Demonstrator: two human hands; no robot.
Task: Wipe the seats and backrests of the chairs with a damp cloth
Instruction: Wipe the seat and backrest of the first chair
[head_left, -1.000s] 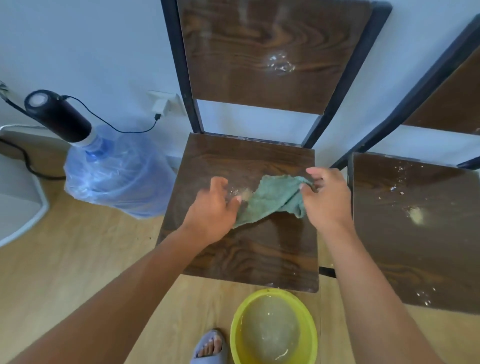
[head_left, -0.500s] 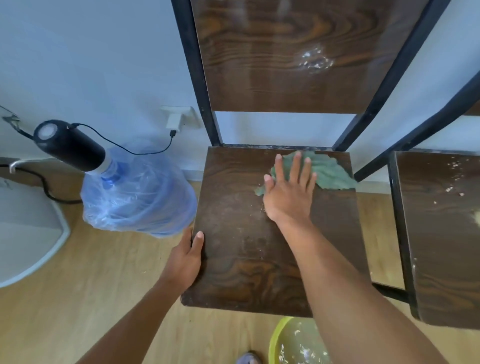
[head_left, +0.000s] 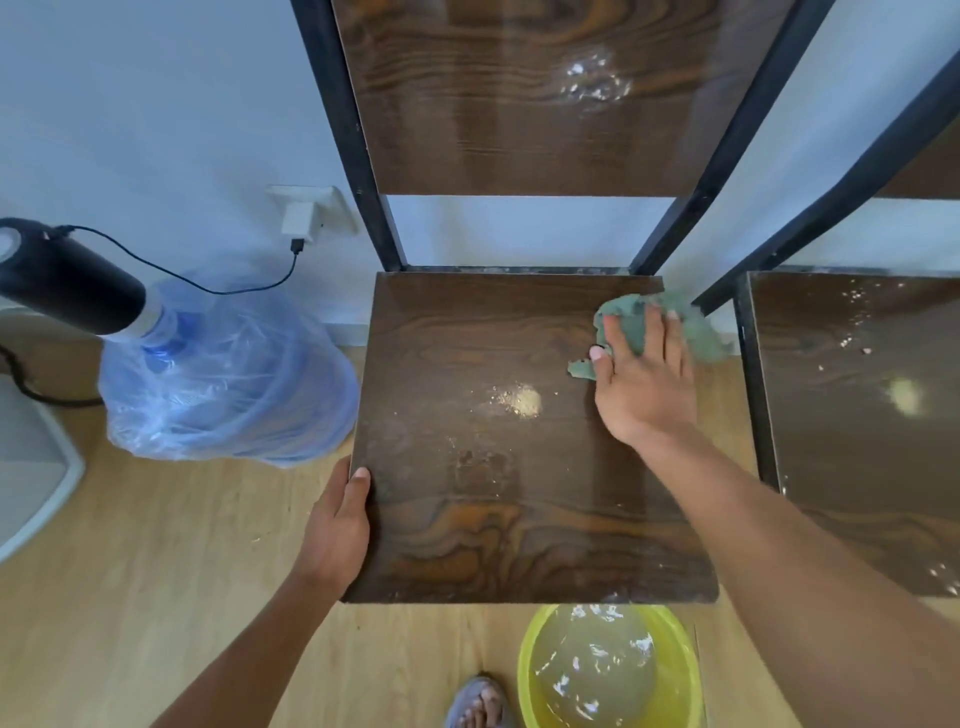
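Cloth (head_left: 701, 332), green and crumpled, is lying at the far right corner of the chair seat (head_left: 519, 441), spilling a little over the right edge. The right hand (head_left: 644, 379) is pressing down flat on it, fingers spread and not curled around it, so most of the cloth is hiding under the palm and only its ragged edges are showing. The left hand (head_left: 337, 525) is clamping the seat's near left edge, thumb lying on top; its other fingers are tucked under the board and out of sight.

Between the two hands, a pale smear of crumbs or residue (head_left: 517, 400) is sitting on the dark wood, and fainter marks are showing nearer the person. Beyond the right hand, the backrest (head_left: 519, 104) is rising in its black frame, its top cut off by the picture's edge; a glinting wet or dirty patch (head_left: 592, 83) is catching the light there.

To the right of the right hand, a second chair (head_left: 857, 415) is standing close beside the first, only partly in view, with white specks and a pale blotch on its seat. Left of the left hand, a water jug (head_left: 223, 374) wrapped in clear plastic is leaning on the wooden floor, a black pump (head_left: 67, 286) on its neck with a cable running to a wall plug. Near the person's sandalled foot (head_left: 480, 701), a yellow basin (head_left: 691, 670) of cloudy water is sitting, its lower part cropped.
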